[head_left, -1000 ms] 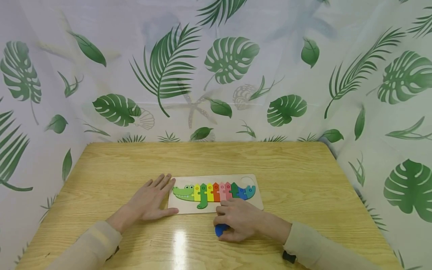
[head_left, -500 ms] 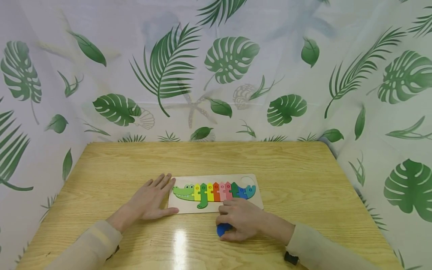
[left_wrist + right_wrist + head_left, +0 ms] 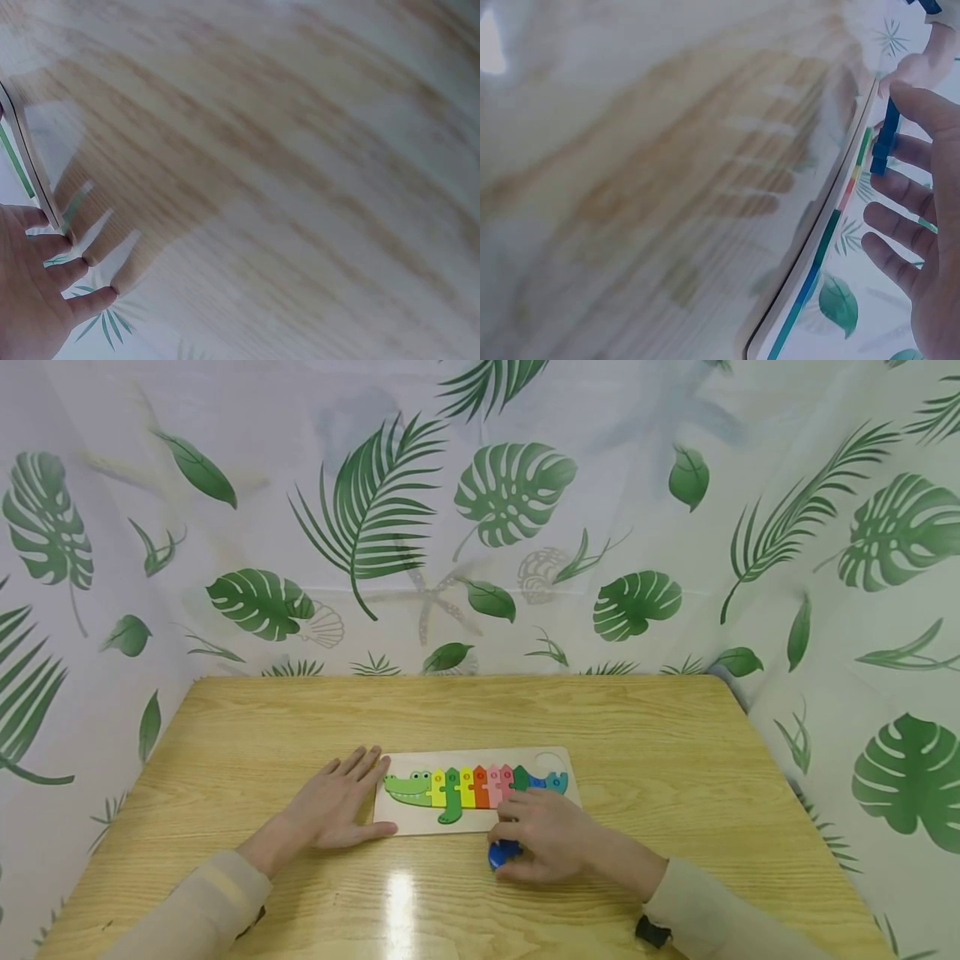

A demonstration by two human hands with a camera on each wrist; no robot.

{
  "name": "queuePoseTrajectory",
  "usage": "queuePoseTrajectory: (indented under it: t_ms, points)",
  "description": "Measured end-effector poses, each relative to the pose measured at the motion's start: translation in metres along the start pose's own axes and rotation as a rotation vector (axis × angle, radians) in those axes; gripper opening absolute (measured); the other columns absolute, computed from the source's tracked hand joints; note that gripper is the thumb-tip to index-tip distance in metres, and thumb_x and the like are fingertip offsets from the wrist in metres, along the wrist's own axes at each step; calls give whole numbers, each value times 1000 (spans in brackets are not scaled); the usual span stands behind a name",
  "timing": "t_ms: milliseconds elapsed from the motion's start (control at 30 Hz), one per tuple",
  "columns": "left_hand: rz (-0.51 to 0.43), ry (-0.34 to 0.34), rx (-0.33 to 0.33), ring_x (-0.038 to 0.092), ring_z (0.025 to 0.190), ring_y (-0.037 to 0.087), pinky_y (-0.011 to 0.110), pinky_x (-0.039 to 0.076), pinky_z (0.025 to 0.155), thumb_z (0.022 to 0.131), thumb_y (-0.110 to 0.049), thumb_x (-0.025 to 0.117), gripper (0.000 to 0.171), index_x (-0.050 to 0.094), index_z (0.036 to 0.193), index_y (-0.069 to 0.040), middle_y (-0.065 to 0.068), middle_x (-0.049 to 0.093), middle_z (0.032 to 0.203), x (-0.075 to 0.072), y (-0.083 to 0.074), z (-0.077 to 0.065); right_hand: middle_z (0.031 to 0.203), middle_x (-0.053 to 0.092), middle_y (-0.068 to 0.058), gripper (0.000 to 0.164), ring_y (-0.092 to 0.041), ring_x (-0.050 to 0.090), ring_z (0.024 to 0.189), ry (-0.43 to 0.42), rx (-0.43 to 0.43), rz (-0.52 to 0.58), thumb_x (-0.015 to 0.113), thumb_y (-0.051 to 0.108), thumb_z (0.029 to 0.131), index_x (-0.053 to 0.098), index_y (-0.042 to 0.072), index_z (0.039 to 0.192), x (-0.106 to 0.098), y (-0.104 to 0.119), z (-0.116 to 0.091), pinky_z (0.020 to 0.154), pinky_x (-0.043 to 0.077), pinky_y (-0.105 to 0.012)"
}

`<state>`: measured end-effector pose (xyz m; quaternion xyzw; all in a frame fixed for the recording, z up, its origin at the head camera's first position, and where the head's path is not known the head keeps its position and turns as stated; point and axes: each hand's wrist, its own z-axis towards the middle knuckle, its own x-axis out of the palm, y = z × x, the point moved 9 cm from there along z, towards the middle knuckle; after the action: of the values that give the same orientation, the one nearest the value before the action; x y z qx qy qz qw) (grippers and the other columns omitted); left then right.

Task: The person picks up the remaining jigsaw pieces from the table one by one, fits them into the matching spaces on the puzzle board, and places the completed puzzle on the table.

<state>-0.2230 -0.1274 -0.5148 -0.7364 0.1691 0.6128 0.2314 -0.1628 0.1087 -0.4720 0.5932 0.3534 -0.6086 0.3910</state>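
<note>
A pale wooden puzzle board lies mid-table, bearing a crocodile of coloured pieces with a green head at the left and a blue tail at the right. My left hand rests flat with fingers spread at the board's left edge, fingertips and thumb on it. Over the board's lower right edge, my right hand pinches a blue puzzle piece between thumb and fingers. The right wrist view shows this blue piece edge-on, above the board. The hand covers part of the tail end.
The wooden table extends around the board on all sides. Behind it and along both sides hangs a white curtain printed with green leaves. A dark wrist strap shows under the right sleeve.
My right hand has moved a little to the right and away from me with the blue puzzle piece, now overlapping more of the board. The left hand has stayed in place.
</note>
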Motion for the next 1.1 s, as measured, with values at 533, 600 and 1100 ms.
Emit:
queuePoseTrajectory:
  t_ms: [533, 600, 1100]
  points:
    - [20, 5, 0, 28, 162, 43, 64, 35, 126, 96, -78, 50, 104, 29, 166, -4, 21, 26, 174, 0, -1, 0, 102, 70, 8, 36, -6, 55, 82, -162, 29, -37, 76, 56, 92, 76, 27, 112, -15, -20, -9, 72, 50, -23]
    - [13, 0, 2, 28, 162, 43, 64, 35, 126, 96, -78, 51, 104, 30, 166, -4, 21, 26, 174, 0, -1, 0, 103, 71, 8, 37, -7, 56, 82, -161, 45, -52, 75, 57, 92, 76, 26, 113, -16, -24, -11, 73, 51, -24]
    - [3, -4, -1, 29, 161, 43, 64, 35, 126, 96, -77, 51, 103, 31, 166, -3, 22, 27, 174, -2, -1, -2, 96, 72, 7, 39, -10, 62, 86, -257, 147, -103, 81, 58, 86, 78, 26, 107, -28, -47, -18, 79, 59, -28]
